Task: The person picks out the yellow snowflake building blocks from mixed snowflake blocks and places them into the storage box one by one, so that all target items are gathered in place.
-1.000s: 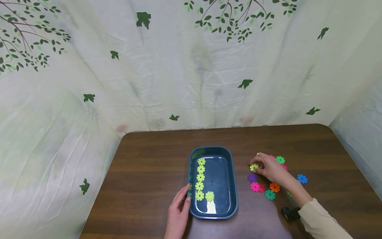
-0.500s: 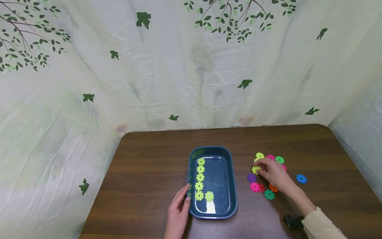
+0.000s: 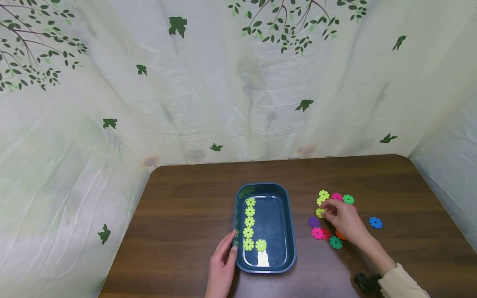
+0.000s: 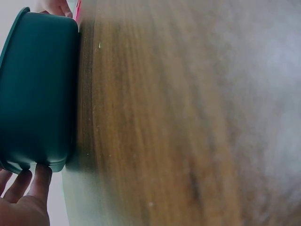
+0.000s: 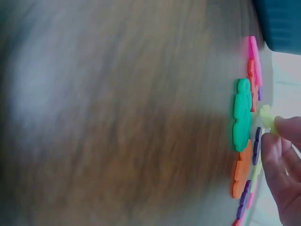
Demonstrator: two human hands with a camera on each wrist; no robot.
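My left hand (image 3: 222, 265) rests against the left side of a dark blue tray (image 3: 292, 231), its fingertips touching the outer wall, as the left wrist view shows on the tray (image 4: 40, 89). Inside the tray, yellow-green flower-shaped discs (image 3: 249, 222) form a column along the left, with one more disc (image 3: 261, 245) beside the lowest. Right of the tray, my right hand (image 3: 344, 221) pinches a yellow-green flower-shaped disc (image 5: 266, 117) between thumb and fingertips. Two other yellow-green discs (image 3: 324, 194) lie just beyond the fingers. The hand partly hides the pile.
Around the right hand lie purple (image 3: 314, 222), pink (image 3: 317, 233), red, orange and green discs (image 3: 336, 242). A blue disc (image 3: 375, 222) sits apart to the right. A black object (image 3: 367, 283) is at the right wrist. A patterned cloth (image 3: 208, 82) hangs behind the brown table (image 3: 179, 231).
My right hand has drawn slightly right and toward me with the yellow-green disc, uncovering the two yellow-green discs behind it. The left hand and tray stay put.
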